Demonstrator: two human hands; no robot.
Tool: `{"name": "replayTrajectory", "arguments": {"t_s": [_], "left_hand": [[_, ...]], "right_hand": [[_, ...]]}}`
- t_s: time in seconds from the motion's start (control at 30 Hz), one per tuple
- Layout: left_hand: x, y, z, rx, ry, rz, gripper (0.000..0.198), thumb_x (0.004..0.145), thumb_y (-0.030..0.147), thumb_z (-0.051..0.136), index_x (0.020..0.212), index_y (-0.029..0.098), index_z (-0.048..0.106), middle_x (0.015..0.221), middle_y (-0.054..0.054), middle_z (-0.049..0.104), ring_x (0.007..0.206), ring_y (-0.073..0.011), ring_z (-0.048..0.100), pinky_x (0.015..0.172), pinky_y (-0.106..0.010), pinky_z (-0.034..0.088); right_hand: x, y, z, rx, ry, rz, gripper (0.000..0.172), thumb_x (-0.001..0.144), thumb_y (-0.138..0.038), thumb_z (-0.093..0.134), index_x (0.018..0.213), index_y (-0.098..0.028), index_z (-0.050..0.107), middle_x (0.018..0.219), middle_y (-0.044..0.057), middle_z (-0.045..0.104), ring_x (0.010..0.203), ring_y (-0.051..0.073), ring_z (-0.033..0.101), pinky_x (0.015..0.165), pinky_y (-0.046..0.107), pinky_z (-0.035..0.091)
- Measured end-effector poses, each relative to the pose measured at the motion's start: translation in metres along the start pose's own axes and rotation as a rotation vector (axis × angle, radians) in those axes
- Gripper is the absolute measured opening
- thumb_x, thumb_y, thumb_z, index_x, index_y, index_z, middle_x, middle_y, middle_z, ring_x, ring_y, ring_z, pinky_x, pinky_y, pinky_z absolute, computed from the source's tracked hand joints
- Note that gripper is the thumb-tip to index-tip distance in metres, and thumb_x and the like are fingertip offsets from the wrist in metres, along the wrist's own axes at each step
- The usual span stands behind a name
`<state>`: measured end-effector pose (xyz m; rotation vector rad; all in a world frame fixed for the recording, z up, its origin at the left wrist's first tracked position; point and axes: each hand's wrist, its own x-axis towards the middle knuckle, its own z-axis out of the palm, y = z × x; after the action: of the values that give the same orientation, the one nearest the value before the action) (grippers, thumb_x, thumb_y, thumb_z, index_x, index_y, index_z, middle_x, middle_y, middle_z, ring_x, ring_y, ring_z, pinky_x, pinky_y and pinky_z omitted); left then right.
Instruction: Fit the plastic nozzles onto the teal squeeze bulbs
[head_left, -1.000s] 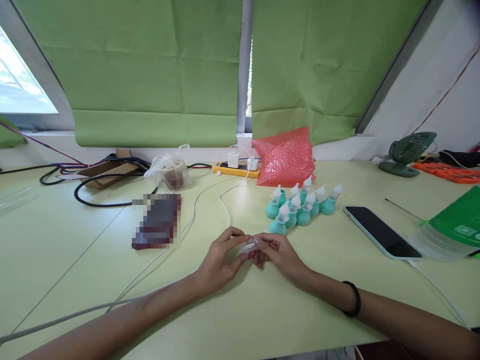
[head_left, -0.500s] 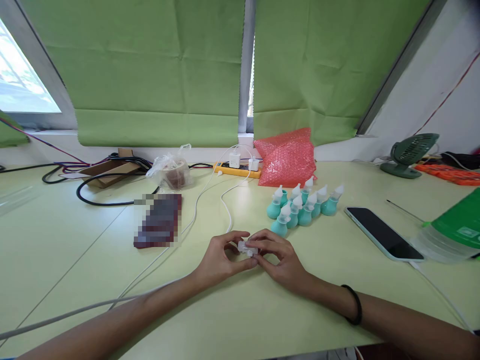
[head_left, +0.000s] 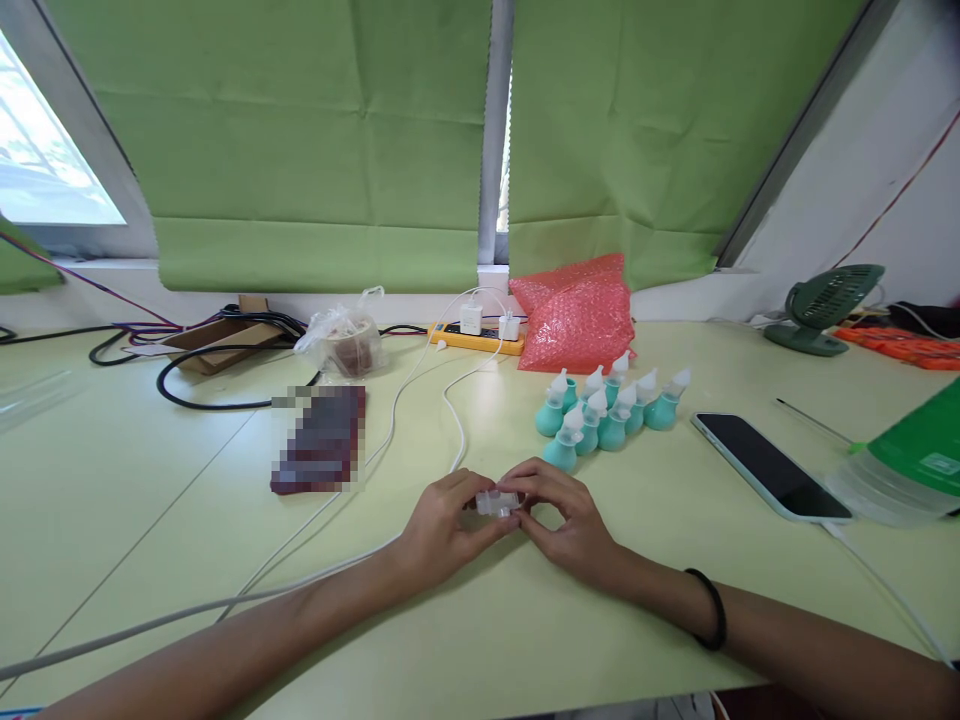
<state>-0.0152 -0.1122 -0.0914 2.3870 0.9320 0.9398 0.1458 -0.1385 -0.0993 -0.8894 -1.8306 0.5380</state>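
My left hand and my right hand meet at the middle of the pale green table. Between their fingertips they pinch a small clear plastic piece, held just above the tabletop. My right wrist wears a black band. Just beyond my right hand stands a cluster of several teal bulbs with white tips. A white cable runs up to my left hand.
A dark phone lies to the right, near a green-topped clear bag. A pink bubble-wrap bag, a yellow power strip, a plastic bag, black cables and a small green fan line the back. A blurred dark object lies left.
Both hands have turned the small clear piece between their fingers and shifted slightly; the fingers have closed tighter around it. Everything else on the table stays put.
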Motion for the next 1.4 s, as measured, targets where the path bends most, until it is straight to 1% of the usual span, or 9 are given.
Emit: {"name": "replayTrajectory", "arguments": {"t_s": [0.1,0.2,0.27,0.37,0.67,0.97,1.13,1.27,1.4], "left_hand": [[-0.002,-0.001,0.001,0.095,0.002,0.091,0.022,0.077,0.033,0.05,0.075,0.012,0.057,0.063,-0.004,0.055,0.06,-0.0141,0.05,0.052,-0.023,0.039],[-0.004,-0.001,0.002,0.106,0.016,0.146,0.02,0.077,0.031,0.049,0.077,0.012,0.056,0.066,-0.005,0.055,0.062,-0.0145,0.051,0.052,-0.023,0.039],[-0.004,-0.002,0.002,0.089,0.028,0.152,0.018,0.076,0.03,0.05,0.079,0.013,0.055,0.068,-0.006,0.056,0.063,-0.0144,0.051,0.053,-0.023,0.04],[-0.005,-0.004,0.003,0.086,0.024,0.16,0.017,0.077,0.028,0.05,0.081,0.013,0.055,0.068,-0.005,0.056,0.062,-0.0142,0.05,0.053,-0.023,0.04],[-0.006,-0.005,0.004,0.09,-0.005,0.201,0.017,0.079,0.027,0.047,0.083,0.012,0.054,0.066,-0.004,0.053,0.06,-0.0135,0.048,0.051,-0.022,0.037],[-0.005,-0.006,0.003,0.101,-0.058,0.175,0.018,0.08,0.028,0.046,0.081,0.012,0.054,0.065,-0.003,0.053,0.059,-0.0129,0.047,0.052,-0.022,0.038],[-0.002,-0.005,0.003,0.063,-0.001,0.086,0.023,0.073,0.034,0.055,0.084,0.014,0.057,0.065,-0.002,0.057,0.059,-0.0121,0.051,0.053,-0.021,0.041],[-0.003,-0.003,0.003,0.05,0.076,0.128,0.026,0.072,0.031,0.056,0.092,0.015,0.056,0.07,-0.003,0.06,0.063,-0.013,0.055,0.057,-0.022,0.043],[-0.003,-0.004,0.004,0.054,0.119,0.15,0.024,0.073,0.029,0.054,0.092,0.015,0.055,0.072,-0.004,0.06,0.067,-0.0145,0.056,0.058,-0.024,0.044]], "right_hand": [[0.0,0.001,0.0,-0.01,-0.009,-0.022,0.03,0.07,-0.007,0.048,0.092,-0.022,0.06,0.083,0.005,0.055,0.073,0.014,0.053,0.055,0.024,0.045],[0.0,0.003,0.0,-0.021,0.006,-0.062,0.028,0.07,-0.006,0.048,0.089,-0.022,0.06,0.081,0.004,0.056,0.073,0.014,0.054,0.061,0.026,0.046],[0.0,0.005,0.0,-0.024,0.028,-0.099,0.026,0.071,-0.006,0.049,0.088,-0.022,0.06,0.08,0.004,0.056,0.074,0.014,0.054,0.063,0.027,0.046],[0.0,0.007,0.001,-0.027,0.044,-0.143,0.027,0.07,-0.005,0.05,0.088,-0.021,0.06,0.08,0.004,0.056,0.073,0.013,0.055,0.062,0.026,0.047],[0.0,0.007,0.0,-0.036,0.03,-0.139,0.028,0.067,-0.001,0.05,0.087,-0.02,0.06,0.079,0.004,0.056,0.072,0.013,0.055,0.06,0.025,0.046],[0.0,0.007,0.001,-0.019,0.052,-0.133,0.023,0.067,-0.002,0.052,0.081,-0.018,0.06,0.078,0.004,0.057,0.071,0.013,0.056,0.06,0.025,0.047],[0.001,0.006,0.001,-0.022,0.105,-0.107,0.025,0.065,-0.002,0.053,0.08,-0.021,0.06,0.078,0.003,0.057,0.07,0.013,0.055,0.055,0.023,0.046],[0.0,0.008,0.001,0.006,0.137,-0.025,0.028,0.064,0.0,0.052,0.08,-0.021,0.059,0.079,0.002,0.056,0.07,0.012,0.055,0.053,0.022,0.046],[-0.002,0.01,0.001,0.017,0.127,0.022,0.028,0.063,0.0,0.052,0.08,-0.021,0.059,0.08,0.002,0.056,0.069,0.013,0.055,0.053,0.023,0.047]]}}
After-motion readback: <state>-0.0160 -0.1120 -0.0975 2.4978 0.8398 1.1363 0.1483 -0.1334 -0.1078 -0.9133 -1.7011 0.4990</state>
